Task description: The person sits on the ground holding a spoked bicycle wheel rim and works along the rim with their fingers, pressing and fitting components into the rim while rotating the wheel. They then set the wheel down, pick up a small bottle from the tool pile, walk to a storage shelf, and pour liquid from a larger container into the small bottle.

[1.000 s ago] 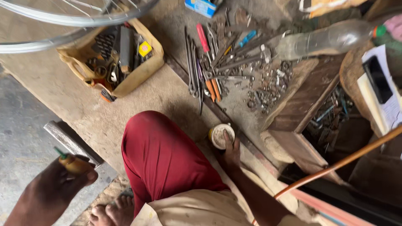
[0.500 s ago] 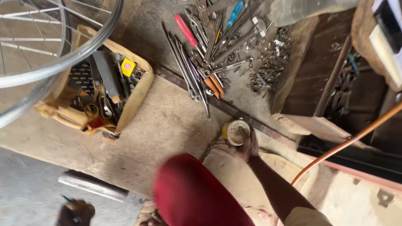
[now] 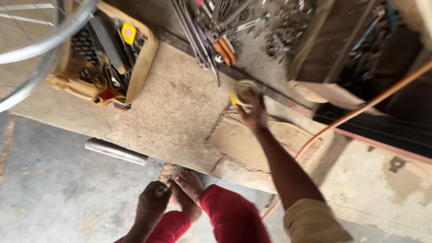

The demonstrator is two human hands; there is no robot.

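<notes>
Looking down, head view: a person is crouching barefoot in red trousers at the edge of a rough concrete slab (image 3: 180, 108), both arms reaching out below the camera.
Right hand: the right hand (image 3: 254, 114) is stretching forward and closing its fingers from above over a small round tin with a yellow side (image 3: 243, 90); it is grasping the tin's rim.
Tin, place: it is sitting on the slab, just beside a bundle of long metal spanners and orange-handled tools (image 3: 211, 40) and near a heap of small dark nuts and bolts (image 3: 283, 36).
Tin, axis: its short round axis is standing roughly upright, mouth facing up towards the camera; blur is hiding whether a lid is on.
Left hand: the left hand (image 3: 150, 207) is hanging low by the bare feet, clenched around a small stubby object with a greenish tip (image 3: 159, 190); what it is cannot be told.
Doing the step well: judging from the grip, keeping the tin level and pinching opposite sides of the rim is looking wise, since a tilt could spill whatever it is holding.
Nearby: a tan plastic crate of mixed tools (image 3: 105, 58) is lying to the left, a shiny bicycle wheel rim (image 3: 45, 45) is crossing above it, a grey metal bar (image 3: 116, 152) is resting on the floor, and an orange hose (image 3: 360, 108) is running off to the right.
</notes>
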